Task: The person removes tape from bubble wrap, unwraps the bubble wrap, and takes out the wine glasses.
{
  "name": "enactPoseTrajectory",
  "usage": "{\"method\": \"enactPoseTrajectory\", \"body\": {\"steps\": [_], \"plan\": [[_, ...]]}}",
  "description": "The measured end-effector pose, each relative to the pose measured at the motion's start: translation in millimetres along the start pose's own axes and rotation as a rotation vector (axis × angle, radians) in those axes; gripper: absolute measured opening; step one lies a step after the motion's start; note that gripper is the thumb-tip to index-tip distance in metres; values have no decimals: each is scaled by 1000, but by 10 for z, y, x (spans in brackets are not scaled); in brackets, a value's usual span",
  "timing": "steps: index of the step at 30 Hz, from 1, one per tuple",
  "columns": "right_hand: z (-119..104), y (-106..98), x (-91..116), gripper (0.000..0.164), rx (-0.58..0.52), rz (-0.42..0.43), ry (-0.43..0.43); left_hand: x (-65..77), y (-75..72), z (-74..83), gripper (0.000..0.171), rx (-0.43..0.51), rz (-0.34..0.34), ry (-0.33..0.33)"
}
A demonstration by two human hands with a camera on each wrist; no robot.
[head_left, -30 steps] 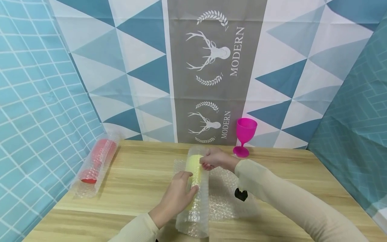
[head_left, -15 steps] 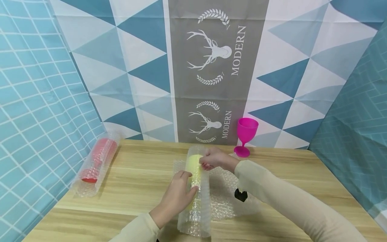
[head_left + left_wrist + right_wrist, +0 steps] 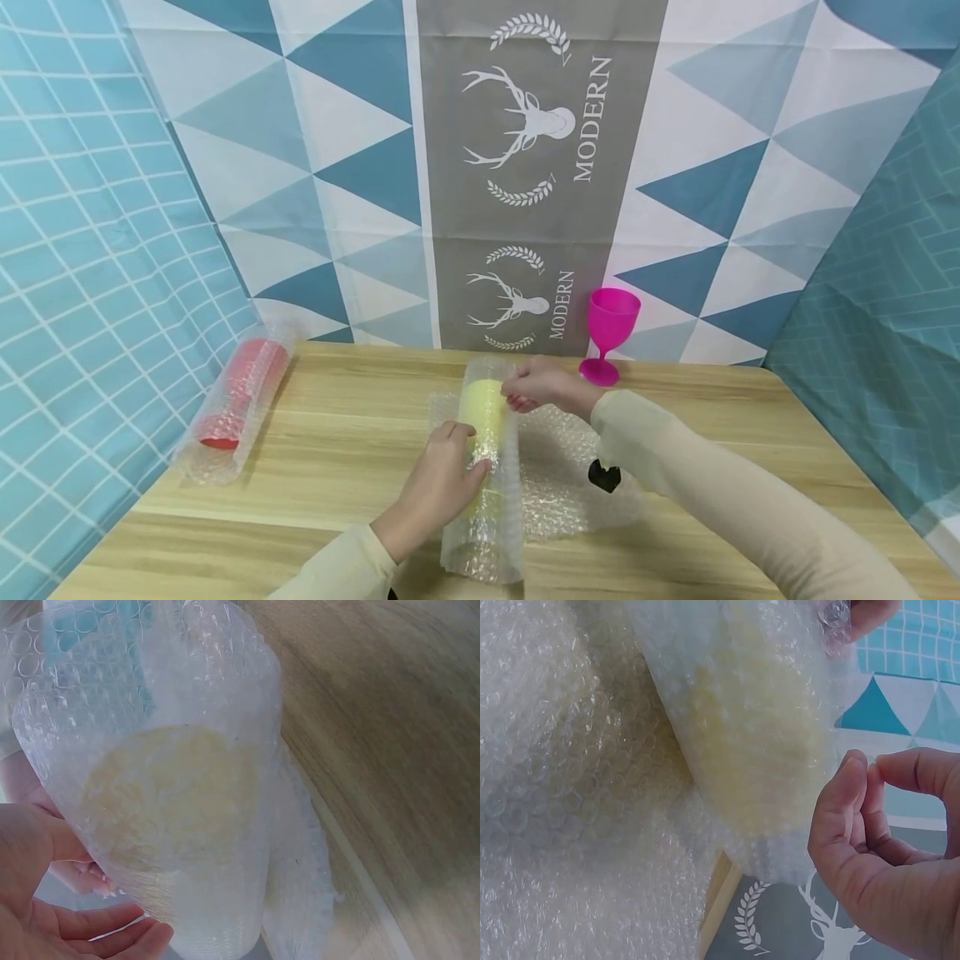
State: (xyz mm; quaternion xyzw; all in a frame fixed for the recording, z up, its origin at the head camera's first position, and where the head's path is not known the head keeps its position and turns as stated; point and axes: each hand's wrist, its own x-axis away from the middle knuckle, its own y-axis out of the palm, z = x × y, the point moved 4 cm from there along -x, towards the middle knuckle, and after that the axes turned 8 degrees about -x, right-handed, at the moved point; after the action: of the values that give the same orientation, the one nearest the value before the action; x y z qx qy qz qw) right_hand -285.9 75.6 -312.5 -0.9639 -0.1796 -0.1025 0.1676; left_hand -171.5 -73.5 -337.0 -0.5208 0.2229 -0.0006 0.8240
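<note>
Near the front middle of the table lies a roll of bubble wrap (image 3: 480, 554) around a yellow goblet (image 3: 480, 406), its outline blurred by the wrap. My left hand (image 3: 437, 487) grips the roll from the left, thumb and fingers on its surface. At the roll's far right edge is my right hand (image 3: 542, 385), fingers curled. In the right wrist view its thumb and finger tips meet beside the wrap (image 3: 757, 750), with nothing visible between them. A loose bubble wrap sheet (image 3: 570, 492) spreads on the table under the right forearm.
A pink goblet (image 3: 613, 321) stands upright at the back edge, behind the right hand. A red goblet (image 3: 243, 387) rolled in bubble wrap lies by the left wall. Printed cloth hangs behind the wooden table (image 3: 352, 467).
My right hand has shifted slightly right, away from the roll's edge. My left hand keeps its grip on the roll. The head view has tilted a little.
</note>
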Motion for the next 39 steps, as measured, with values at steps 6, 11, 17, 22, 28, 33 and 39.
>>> {"method": "enactPoseTrajectory", "body": {"steps": [6,11,17,22,28,33,39], "plan": [[-4,-62,28,28,-38,-9,12,6,-6,-3,45,2,-11,-4],[-3,-161,122,27,-42,-33,26,14,-6,-6,44,4,-11,-8],[123,-358,181,26,-3,-42,24,14,7,-10,44,-3,1,-7],[253,-501,202,21,26,-50,34,3,15,-17,43,-11,11,-9],[401,-610,231,21,-2,-30,71,-2,9,-13,42,-27,17,1],[537,-680,244,20,24,-10,72,3,7,0,42,-39,28,30],[703,-748,245,13,23,22,84,-2,19,1,42,-37,34,30]]}}
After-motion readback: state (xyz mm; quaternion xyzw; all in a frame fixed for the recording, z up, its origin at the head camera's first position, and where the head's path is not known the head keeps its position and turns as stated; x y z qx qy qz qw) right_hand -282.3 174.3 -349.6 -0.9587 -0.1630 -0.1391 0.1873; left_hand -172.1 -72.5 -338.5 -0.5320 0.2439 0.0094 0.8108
